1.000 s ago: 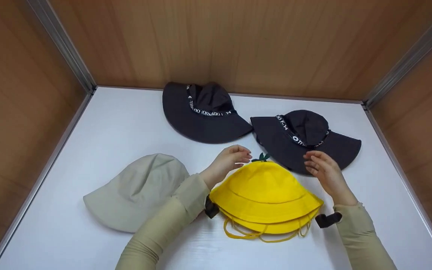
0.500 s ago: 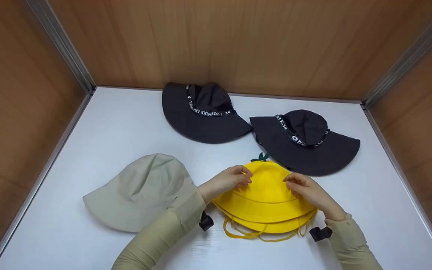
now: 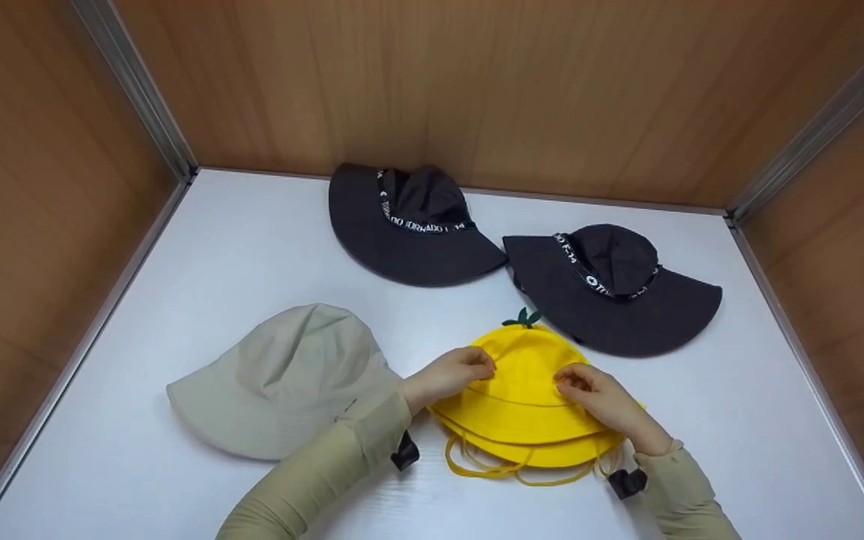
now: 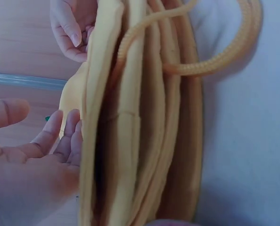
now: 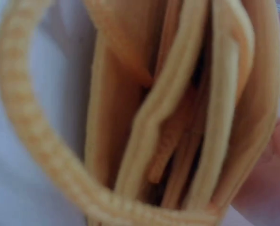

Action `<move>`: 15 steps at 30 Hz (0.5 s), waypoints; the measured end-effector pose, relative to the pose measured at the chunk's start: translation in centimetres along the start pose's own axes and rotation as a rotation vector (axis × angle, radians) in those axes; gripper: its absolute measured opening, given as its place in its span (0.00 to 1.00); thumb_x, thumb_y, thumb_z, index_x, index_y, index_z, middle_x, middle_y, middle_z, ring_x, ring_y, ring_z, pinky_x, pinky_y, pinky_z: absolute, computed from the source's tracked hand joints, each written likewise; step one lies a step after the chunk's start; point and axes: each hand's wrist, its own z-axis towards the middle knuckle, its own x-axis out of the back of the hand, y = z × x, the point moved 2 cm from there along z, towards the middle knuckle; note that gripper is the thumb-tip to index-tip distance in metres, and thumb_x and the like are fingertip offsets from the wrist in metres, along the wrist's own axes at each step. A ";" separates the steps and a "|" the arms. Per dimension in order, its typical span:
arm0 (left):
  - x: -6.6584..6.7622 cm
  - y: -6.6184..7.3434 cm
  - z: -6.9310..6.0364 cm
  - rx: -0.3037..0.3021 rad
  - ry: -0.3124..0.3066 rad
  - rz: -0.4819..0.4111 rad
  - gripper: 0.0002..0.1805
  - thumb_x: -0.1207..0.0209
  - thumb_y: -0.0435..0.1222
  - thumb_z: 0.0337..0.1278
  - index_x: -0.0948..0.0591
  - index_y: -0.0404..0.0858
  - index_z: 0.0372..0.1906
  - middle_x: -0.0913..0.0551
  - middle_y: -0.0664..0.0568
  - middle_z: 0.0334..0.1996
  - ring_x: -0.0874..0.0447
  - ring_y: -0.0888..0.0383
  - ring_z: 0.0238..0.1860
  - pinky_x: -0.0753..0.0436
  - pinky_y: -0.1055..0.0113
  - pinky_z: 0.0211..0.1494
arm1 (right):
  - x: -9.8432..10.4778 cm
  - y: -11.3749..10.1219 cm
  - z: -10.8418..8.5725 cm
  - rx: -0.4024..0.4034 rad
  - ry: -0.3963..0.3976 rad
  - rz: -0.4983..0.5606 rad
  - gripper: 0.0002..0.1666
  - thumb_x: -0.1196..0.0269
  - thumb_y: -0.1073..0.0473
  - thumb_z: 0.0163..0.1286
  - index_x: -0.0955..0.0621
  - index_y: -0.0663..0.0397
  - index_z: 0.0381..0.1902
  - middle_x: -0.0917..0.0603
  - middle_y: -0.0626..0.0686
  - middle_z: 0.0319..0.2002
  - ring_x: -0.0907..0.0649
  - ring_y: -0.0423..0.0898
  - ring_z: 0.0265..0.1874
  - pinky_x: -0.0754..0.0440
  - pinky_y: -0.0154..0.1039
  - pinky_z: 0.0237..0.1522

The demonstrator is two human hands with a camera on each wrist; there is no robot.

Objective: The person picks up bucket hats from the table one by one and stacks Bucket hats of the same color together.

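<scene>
Yellow bucket hats [image 3: 529, 420] lie nested on the white table, with at least two brims visible and a green leaf-shaped tip [image 3: 523, 318] on the top one's crown. My left hand [image 3: 447, 379] rests at the left of that crown, fingers gently bent, thumb apart from them in the left wrist view. On the crown's right side, my right hand [image 3: 604, 397] touches the fabric with relaxed fingers. Layered brim edges [image 4: 130, 141] and a yellow cord [image 5: 31, 127] fill much of the wrist views, partly hiding the hands.
A beige bucket hat [image 3: 289, 382] lies left of the yellow ones, close to my left sleeve. Two dark wide-brimmed hats, one at the back [image 3: 417, 247] and one at the back right [image 3: 627, 307], have lettered bands. Wooden panels [image 3: 432, 90] enclose the table.
Both hands have come down from beside the top of the yellow crown and closer together, onto its front. The top crown has dented slightly; the other hats stay where they were.
</scene>
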 end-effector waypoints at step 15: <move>8.0 0.8 1.7 0.141 0.221 -0.606 0.23 0.54 0.33 0.67 0.38 0.28 0.63 0.29 0.35 0.57 0.32 0.42 0.63 0.31 0.59 0.67 | -0.4 0.9 0.0 0.022 0.034 0.011 0.14 0.42 0.57 0.70 0.22 0.63 0.46 0.24 0.52 0.35 0.28 0.40 0.33 0.30 0.29 0.37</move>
